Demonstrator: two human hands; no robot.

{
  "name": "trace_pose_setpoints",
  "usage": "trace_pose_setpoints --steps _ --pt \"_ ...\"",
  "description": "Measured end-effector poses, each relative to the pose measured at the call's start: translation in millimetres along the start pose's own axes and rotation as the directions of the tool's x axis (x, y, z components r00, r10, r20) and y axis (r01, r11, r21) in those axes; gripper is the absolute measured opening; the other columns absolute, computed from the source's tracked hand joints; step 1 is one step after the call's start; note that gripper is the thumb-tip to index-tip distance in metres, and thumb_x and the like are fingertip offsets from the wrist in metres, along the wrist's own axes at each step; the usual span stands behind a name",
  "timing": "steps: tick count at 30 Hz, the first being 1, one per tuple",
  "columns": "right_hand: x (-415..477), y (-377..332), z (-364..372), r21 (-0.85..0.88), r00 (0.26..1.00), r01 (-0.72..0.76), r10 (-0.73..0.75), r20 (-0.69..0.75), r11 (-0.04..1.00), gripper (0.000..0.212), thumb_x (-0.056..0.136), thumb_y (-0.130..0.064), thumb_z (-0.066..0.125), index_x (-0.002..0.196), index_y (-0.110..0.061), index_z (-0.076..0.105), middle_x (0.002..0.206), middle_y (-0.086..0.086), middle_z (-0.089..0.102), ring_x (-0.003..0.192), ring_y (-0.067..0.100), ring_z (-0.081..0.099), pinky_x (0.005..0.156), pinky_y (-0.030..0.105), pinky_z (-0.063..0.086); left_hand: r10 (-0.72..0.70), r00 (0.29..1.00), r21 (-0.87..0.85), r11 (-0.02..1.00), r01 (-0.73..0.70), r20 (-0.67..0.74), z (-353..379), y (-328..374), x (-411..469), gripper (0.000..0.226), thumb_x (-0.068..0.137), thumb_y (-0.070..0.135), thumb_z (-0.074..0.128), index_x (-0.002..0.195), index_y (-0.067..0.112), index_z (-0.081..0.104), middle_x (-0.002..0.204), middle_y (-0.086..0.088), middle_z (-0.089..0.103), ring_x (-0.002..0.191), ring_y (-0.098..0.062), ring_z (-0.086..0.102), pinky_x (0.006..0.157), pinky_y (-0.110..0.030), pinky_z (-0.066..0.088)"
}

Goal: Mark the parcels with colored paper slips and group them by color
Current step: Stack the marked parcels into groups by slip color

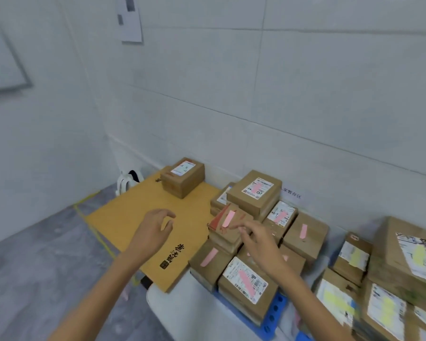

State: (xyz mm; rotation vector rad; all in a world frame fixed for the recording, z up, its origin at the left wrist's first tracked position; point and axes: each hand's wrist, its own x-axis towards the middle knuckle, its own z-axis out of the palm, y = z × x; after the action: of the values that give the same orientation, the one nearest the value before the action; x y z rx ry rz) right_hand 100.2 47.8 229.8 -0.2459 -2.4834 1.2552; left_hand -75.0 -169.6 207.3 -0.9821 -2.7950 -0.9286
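A large flat carton (133,217) lies on the left. At its far end stands a lone parcel (183,179) without a slip. Just right of the carton, the pink-marked parcels (246,281) are stacked together on a blue tray (273,313). Farther right sit the yellow-marked parcels (391,257). The left hand (155,227) hovers over the carton, fingers loosely curled around nothing. The right hand (258,242) reaches to the top parcel (221,233) of the pink stack. Its fingertips (233,226) are at the near end of a pink slip (228,218) lying there. Whether they pinch it cannot be told.
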Motion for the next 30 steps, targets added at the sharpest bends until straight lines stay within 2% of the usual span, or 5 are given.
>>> trace_pose_setpoints --steps 14,19,22,27,30 --pt "239 27 88 0.047 0.963 -0.23 0.234 -0.131 0.972 0.022 0.093 0.001 0.049 0.095 -0.011 0.068 0.097 0.0 0.067 0.091 0.008 0.06 0.077 0.004 0.04 -0.04 0.997 -0.045 0.998 0.043 0.066 -49 -169 214 0.021 0.094 0.007 0.052 0.111 0.006 0.064 0.116 -0.009 0.064 0.11 -0.023 0.056 0.084 -0.023 0.035" --pt "345 70 162 0.089 0.882 -0.454 0.462 -0.096 0.886 0.028 0.093 0.0 0.047 0.085 -0.022 0.062 0.097 0.01 0.065 0.097 0.026 0.061 0.086 0.03 0.045 -0.104 0.966 -0.043 0.992 0.117 0.239 -19 -231 327 0.029 0.095 0.013 0.051 0.123 0.007 0.055 0.125 -0.012 0.058 0.113 -0.025 0.053 0.087 -0.029 0.037" --pt "394 96 210 0.082 0.812 -0.577 0.582 -0.053 0.813 0.022 0.094 -0.005 0.046 0.106 -0.018 0.06 0.106 0.01 0.061 0.09 0.018 0.056 0.074 0.024 0.041 -0.129 0.918 -0.079 0.982 0.17 0.375 14 -259 375 0.039 0.097 0.016 0.05 0.134 0.007 0.045 0.138 -0.011 0.049 0.124 -0.024 0.047 0.088 -0.023 0.033" --pt "450 127 259 0.15 0.698 -0.702 0.714 -0.048 0.696 0.042 0.096 -0.005 0.044 0.137 -0.013 0.044 0.129 0.004 0.048 0.128 0.019 0.042 0.075 0.012 0.027 -0.135 0.833 -0.114 0.967 0.23 0.536 73 -291 427 0.06 0.095 0.016 0.054 0.147 0.008 0.026 0.153 -0.01 0.03 0.14 -0.025 0.03 0.109 -0.031 0.027" --pt "467 142 277 0.264 0.663 -0.721 0.748 -0.005 0.641 0.051 0.099 -0.006 0.042 0.146 -0.017 0.03 0.143 0.003 0.039 0.133 0.019 0.036 0.091 0.017 0.03 -0.18 0.797 -0.194 0.917 0.347 0.577 102 -303 437 0.067 0.094 0.013 0.057 0.149 0.005 0.019 0.152 -0.009 0.033 0.139 -0.024 0.032 0.096 -0.021 0.035"
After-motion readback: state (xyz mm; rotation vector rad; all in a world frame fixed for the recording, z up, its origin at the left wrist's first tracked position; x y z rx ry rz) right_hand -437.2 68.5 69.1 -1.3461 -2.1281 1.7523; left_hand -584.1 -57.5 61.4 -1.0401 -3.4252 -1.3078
